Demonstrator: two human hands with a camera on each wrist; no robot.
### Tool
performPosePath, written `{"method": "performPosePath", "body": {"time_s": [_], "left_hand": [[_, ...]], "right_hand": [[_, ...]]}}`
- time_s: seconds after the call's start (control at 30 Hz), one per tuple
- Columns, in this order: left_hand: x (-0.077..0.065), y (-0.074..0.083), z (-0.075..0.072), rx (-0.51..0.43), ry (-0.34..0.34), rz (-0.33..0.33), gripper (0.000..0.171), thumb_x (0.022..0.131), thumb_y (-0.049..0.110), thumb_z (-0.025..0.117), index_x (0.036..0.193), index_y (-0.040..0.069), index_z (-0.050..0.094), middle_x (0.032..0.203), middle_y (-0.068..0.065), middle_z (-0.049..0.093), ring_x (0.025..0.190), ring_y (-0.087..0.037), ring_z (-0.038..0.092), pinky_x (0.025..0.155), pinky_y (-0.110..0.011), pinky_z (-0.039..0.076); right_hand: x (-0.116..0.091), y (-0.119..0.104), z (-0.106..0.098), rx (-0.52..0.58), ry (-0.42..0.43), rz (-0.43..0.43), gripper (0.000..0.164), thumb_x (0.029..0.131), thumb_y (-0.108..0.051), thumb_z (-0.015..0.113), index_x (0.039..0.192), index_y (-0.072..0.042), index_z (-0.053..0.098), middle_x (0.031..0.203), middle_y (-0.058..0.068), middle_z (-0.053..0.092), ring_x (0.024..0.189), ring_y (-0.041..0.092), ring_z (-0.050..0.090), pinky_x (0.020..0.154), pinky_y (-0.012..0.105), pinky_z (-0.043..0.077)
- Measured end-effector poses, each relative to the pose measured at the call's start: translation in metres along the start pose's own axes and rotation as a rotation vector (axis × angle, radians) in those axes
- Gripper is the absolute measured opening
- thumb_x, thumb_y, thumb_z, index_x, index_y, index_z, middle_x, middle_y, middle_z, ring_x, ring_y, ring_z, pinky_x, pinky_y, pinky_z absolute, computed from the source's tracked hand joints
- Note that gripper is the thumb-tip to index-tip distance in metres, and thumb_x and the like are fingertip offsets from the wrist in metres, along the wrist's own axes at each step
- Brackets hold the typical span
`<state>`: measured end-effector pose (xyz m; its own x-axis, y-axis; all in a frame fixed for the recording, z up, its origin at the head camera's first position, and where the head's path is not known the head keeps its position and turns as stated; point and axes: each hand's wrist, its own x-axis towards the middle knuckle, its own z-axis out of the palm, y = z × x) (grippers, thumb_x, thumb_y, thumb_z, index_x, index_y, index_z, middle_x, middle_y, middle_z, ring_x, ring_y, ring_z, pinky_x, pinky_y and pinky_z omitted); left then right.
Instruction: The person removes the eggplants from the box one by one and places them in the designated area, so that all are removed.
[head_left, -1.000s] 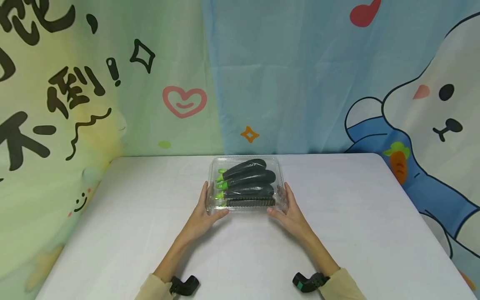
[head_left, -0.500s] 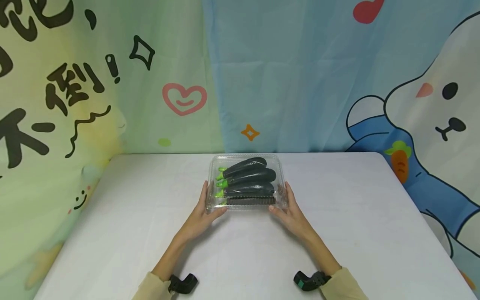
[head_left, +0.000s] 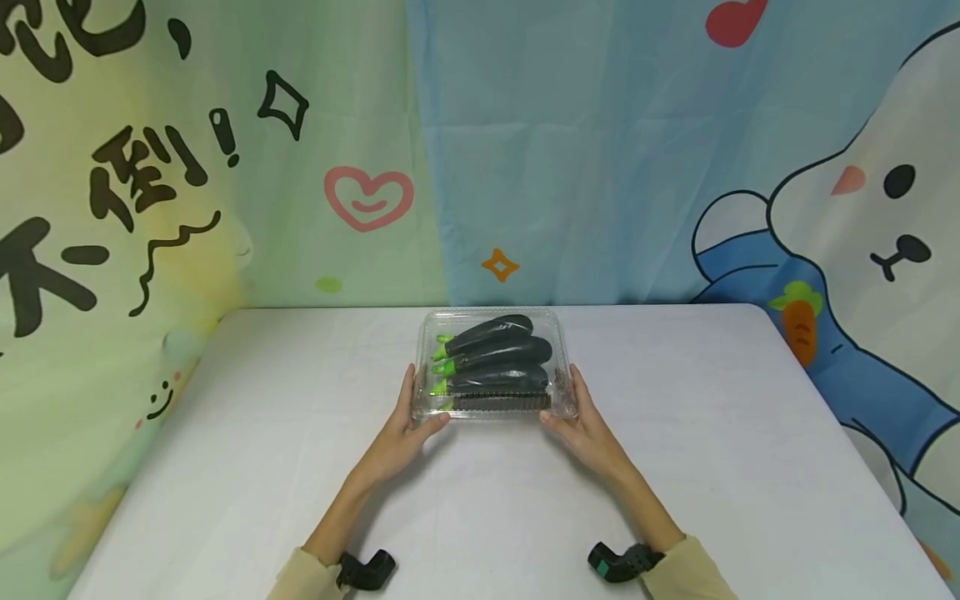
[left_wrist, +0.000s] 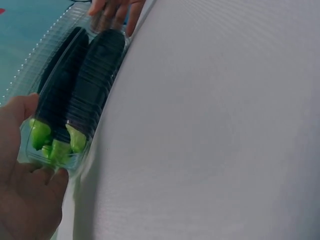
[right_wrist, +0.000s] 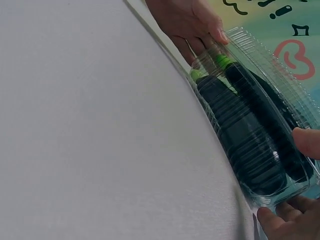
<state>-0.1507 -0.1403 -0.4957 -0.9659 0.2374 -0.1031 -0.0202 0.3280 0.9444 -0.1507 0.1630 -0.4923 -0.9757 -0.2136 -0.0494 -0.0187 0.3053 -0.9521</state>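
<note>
- Held at the middle of the far side of a white table (head_left: pixel 495 508): a clear plastic box (head_left: pixel 551 321); hard to judge whether resting on the cloth or slightly raised.
- Inside, side by side, dark eggplants (head_left: pixel 498 379), green stem ends to the left.
- Clamped on the box's left end, between thumb and fingers: left hand (head_left: pixel 401 437).
- Clamped likewise on its right end: right hand (head_left: pixel 588 433).
- Behind, a cartoon backdrop (head_left: pixel 585 167) with hearts, lettering and a white animal.
</note>
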Motion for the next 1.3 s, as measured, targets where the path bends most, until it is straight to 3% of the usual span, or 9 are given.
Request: {"method": "performPosePath", "body": {"time_s": [0.2,0.6,1.0,1.3], "left_hand": [[0.0003,-0.0002,0.0009,-0.017,0.024,0.005,0.100,0.091,0.041,0.064,0.156,0.025,-0.010,0.165,-0.004,0.003,0.152,-0.029,0.008,0.121,-0.054,0.012],[-0.0009,-0.0019,0.0024,-0.015,0.055,0.007,0.101,0.090,0.043,0.065,0.157,0.021,-0.008,0.165,-0.009,0.003,0.151,-0.034,0.009,0.119,-0.057,0.013],[-0.0002,-0.0032,0.0029,-0.016,0.118,0.028,0.099,0.087,0.037,0.071,0.157,0.016,0.004,0.163,-0.015,0.014,0.149,-0.037,0.017,0.118,-0.057,0.018],[0.0019,-0.0033,0.0073,-0.026,0.111,0.047,0.096,0.088,0.034,0.070,0.157,0.016,0.006,0.164,-0.012,0.012,0.150,-0.036,0.016,0.119,-0.055,0.017]], "right_hand": [[0.0022,0.0027,0.0021,0.060,0.016,-0.026,0.093,0.094,-0.021,0.061,0.156,-0.007,-0.007,0.162,0.025,0.000,0.146,0.048,0.017,0.113,0.055,0.030],[0.0008,0.0036,0.0039,-0.020,0.040,0.004,0.092,0.094,-0.025,0.063,0.157,-0.011,-0.002,0.160,0.027,0.009,0.134,0.048,0.041,0.108,0.054,0.040],[0.0024,0.0040,0.0039,-0.012,0.039,0.048,0.094,0.092,-0.027,0.066,0.157,-0.015,-0.001,0.161,0.024,0.009,0.136,0.047,0.040,0.107,0.051,0.043],[-0.0013,0.0046,0.0027,0.016,0.074,0.051,0.093,0.092,-0.026,0.066,0.158,-0.016,0.002,0.161,0.024,0.012,0.137,0.046,0.038,0.108,0.051,0.040]]}}
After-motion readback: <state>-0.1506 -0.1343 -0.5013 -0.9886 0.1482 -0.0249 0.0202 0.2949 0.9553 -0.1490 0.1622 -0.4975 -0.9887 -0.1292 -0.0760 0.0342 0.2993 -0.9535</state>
